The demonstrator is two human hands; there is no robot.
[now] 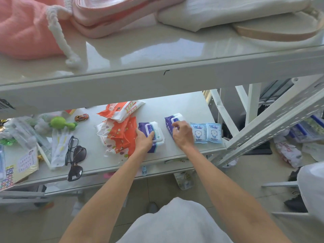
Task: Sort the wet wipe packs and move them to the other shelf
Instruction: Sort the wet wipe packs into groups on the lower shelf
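Note:
Two purple-and-white wet wipe packs lie on the lower white shelf [189, 106]. My left hand [144, 139] grips the left purple pack [154, 130] from its near side. My right hand [181, 133] rests on and holds the right purple pack [172, 120], hiding most of it. Two small light-blue wipe packs [206, 132] lie side by side just right of my right hand. A heap of orange-and-white wipe packs [119, 134] sits left of my left hand, with one more orange-and-white pack [122, 109] behind it.
Left on the shelf lie black glasses [71, 146], brown sunglasses [77, 162], a green toy [59, 122], a toy car [81, 118] and plastic bags. The upper shelf [157, 76] holds a pink bag and white fabric. A perforated shelf post [273, 123] slants at right.

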